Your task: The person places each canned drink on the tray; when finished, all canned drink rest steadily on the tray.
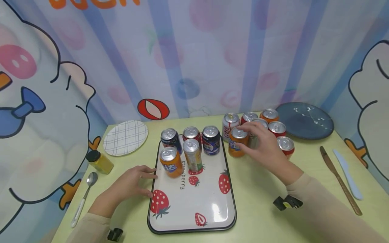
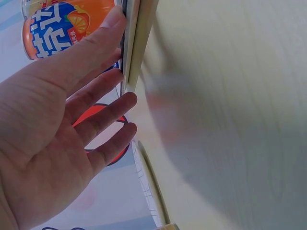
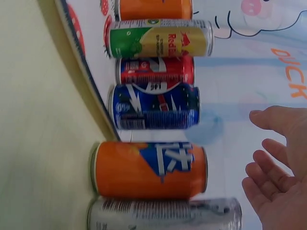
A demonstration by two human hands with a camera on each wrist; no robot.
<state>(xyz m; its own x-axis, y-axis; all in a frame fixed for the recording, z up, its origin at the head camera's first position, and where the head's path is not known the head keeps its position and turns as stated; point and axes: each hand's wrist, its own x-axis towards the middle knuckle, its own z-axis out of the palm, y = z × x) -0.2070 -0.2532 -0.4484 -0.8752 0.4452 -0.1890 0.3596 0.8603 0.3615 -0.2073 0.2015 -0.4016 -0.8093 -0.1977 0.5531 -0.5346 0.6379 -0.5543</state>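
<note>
A white strawberry-print tray (image 1: 194, 202) carries several cans toward its far end: an orange soda can (image 1: 171, 163), a slim gold-and-green can (image 1: 192, 155), a red can (image 1: 192, 132) and two dark blue ones. My left hand (image 1: 130, 185) is at the tray's left edge, fingers spread, thumb and fingertips right at the rim. Right of the tray, my right hand (image 1: 262, 143) hovers over another orange soda can (image 3: 151, 170) standing on the table. In the right wrist view its fingers (image 3: 268, 172) are loosely bent and apart from that can.
More cans cluster behind the right hand, among them a silver can (image 1: 231, 125) and a red can (image 1: 286, 145). A dark plate (image 1: 307, 121), brown knife (image 1: 340, 179) and pale blue knife (image 1: 347, 173) lie right. Left are a checked plate (image 1: 125, 137), yellow bottle (image 1: 101, 163) and spoon (image 1: 83, 199).
</note>
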